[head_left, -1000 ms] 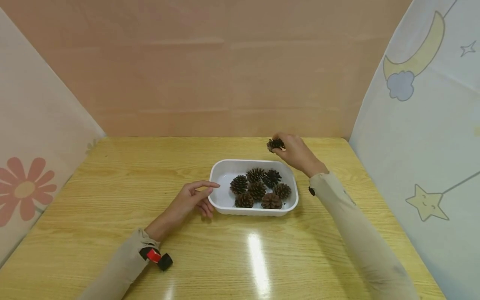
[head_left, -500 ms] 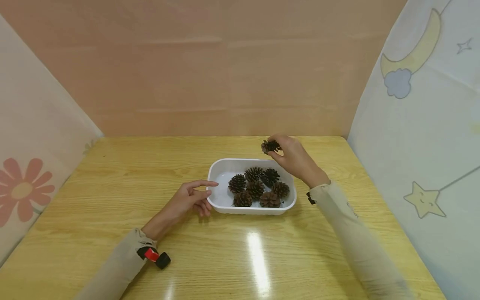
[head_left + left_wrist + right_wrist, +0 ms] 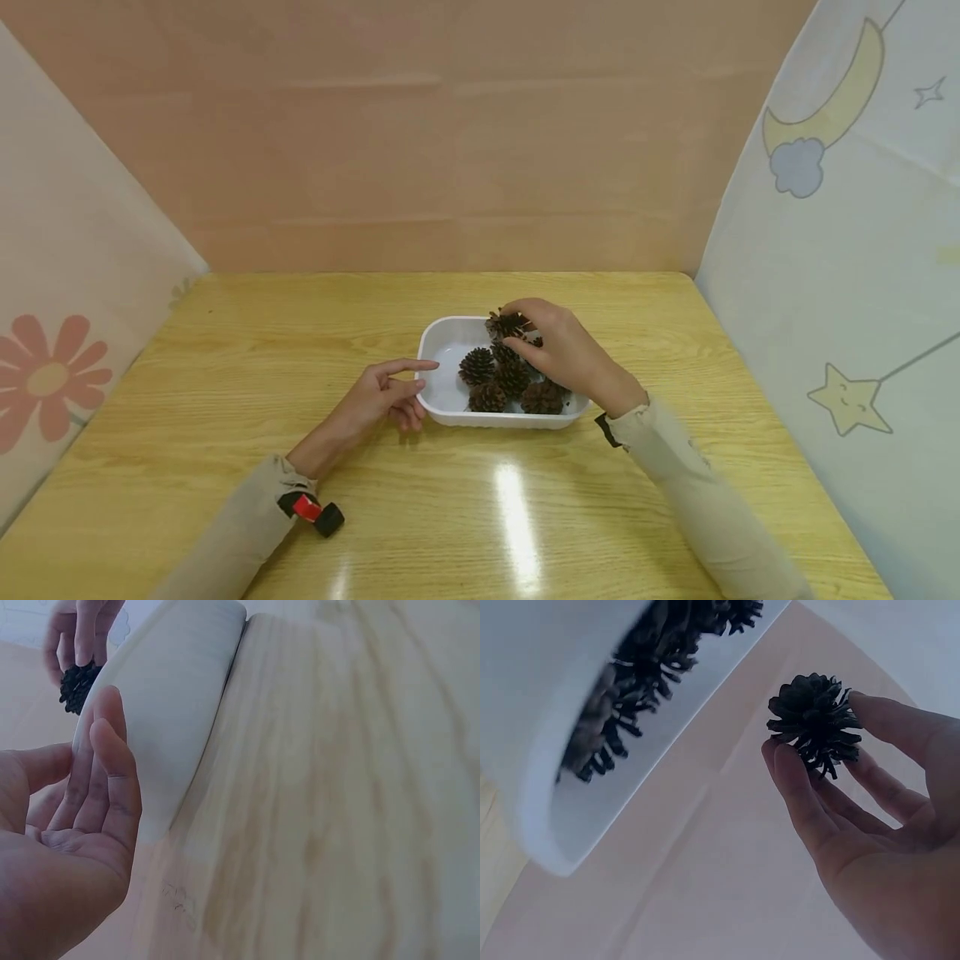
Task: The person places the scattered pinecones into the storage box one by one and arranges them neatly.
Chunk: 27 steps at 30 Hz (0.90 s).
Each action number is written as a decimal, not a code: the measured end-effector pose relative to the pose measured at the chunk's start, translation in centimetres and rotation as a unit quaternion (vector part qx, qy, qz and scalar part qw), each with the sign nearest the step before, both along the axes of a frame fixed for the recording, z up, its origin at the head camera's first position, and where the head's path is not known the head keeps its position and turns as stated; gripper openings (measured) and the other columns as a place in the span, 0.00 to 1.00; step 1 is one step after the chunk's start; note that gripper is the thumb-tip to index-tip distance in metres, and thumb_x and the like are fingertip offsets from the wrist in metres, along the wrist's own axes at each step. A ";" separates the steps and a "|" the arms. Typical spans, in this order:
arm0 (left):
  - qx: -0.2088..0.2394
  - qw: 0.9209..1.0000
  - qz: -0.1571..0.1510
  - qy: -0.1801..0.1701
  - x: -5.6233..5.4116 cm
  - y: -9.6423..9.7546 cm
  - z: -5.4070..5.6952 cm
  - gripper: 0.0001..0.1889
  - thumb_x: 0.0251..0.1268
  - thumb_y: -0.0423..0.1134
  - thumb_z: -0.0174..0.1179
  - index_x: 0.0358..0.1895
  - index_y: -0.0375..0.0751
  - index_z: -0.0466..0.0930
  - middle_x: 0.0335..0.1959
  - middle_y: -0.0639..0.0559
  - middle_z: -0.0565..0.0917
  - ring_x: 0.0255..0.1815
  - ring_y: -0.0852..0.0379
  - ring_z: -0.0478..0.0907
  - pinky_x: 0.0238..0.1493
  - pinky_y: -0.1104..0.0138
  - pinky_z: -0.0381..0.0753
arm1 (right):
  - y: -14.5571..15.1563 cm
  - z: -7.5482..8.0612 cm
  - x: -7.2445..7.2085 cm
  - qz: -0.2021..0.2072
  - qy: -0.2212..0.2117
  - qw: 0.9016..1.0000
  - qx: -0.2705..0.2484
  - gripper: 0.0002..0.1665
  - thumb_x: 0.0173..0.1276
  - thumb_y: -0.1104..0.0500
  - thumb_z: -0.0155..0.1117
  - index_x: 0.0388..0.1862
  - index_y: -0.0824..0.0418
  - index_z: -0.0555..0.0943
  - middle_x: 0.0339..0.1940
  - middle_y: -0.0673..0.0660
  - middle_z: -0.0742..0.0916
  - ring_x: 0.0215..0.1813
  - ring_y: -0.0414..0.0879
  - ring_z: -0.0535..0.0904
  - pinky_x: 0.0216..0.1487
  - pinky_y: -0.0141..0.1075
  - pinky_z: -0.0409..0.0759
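Observation:
In the head view, a white rectangular plastic tray (image 3: 480,421) stands on the table with several brown pine cones (image 3: 487,397) in it, gathered toward its middle and right. My left hand (image 3: 382,396) holds the tray's left end, index finger reaching over the rim, thumb at the rim and the other fingers outside against the wall. My right hand (image 3: 566,346) pinches one more pine cone (image 3: 501,325) between thumb and fingers, above the tray's back rim. Seen from the right wrist, this held pine cone (image 3: 814,720) is off the table. The right hand hides some cones behind it.
The tray rests on a light wooden table (image 3: 262,358). A plain orange-pink backdrop (image 3: 450,167) rises behind. Patterned white sheets (image 3: 840,275) border both sides. The tray's left part shows bare white floor (image 3: 442,383).
My right hand has moved left and toward me with the pine cone, from behind the tray to over its back edge. The left hand and the tray stay nearly in place.

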<state>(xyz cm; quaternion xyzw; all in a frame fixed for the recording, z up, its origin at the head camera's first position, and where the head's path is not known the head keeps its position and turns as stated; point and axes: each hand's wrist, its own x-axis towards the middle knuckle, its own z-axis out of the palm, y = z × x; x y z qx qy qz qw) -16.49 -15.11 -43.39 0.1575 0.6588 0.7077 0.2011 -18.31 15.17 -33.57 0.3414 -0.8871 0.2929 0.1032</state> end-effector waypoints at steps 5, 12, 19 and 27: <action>0.001 1.000 0.000 0.001 -0.1 0.2 -0.1 0.24 0.75 0.38 0.58 0.70 0.33 0.69 0.23 0.41 0.85 0.20 0.52 0.84 0.21 0.68 0.81 | -1.0 -0.4 0.8 0.005 0.014 1.000 0.026 0.20 0.69 0.59 0.69 0.57 0.64 0.79 0.55 0.57 0.84 0.55 0.50 0.81 0.53 0.43 0.82; -0.024 0.999 0.003 0.034 0.0 0.0 0.6 0.27 0.73 0.35 0.60 0.72 0.35 0.67 0.23 0.36 0.85 0.20 0.50 0.84 0.23 0.62 0.84 | -2.4 -0.6 1.7 0.029 0.023 0.999 0.019 0.19 0.68 0.60 0.69 0.56 0.64 0.79 0.53 0.58 0.85 0.55 0.49 0.82 0.56 0.43 0.81; -0.035 0.998 -0.003 0.045 0.0 -0.1 0.7 0.26 0.73 0.34 0.59 0.71 0.34 0.68 0.23 0.37 0.85 0.20 0.51 0.84 0.22 0.64 0.83 | -3.7 -2.3 2.3 0.050 0.029 0.998 0.031 0.19 0.69 0.58 0.69 0.56 0.63 0.78 0.51 0.55 0.85 0.54 0.46 0.82 0.54 0.40 0.81; -0.037 0.997 -0.001 0.063 -0.1 -0.3 0.6 0.26 0.73 0.34 0.58 0.71 0.32 0.67 0.23 0.34 0.84 0.19 0.51 0.83 0.21 0.65 0.82 | -4.9 -4.0 2.7 0.058 -0.008 0.997 0.060 0.21 0.70 0.56 0.68 0.58 0.61 0.77 0.53 0.54 0.85 0.56 0.45 0.81 0.57 0.39 0.80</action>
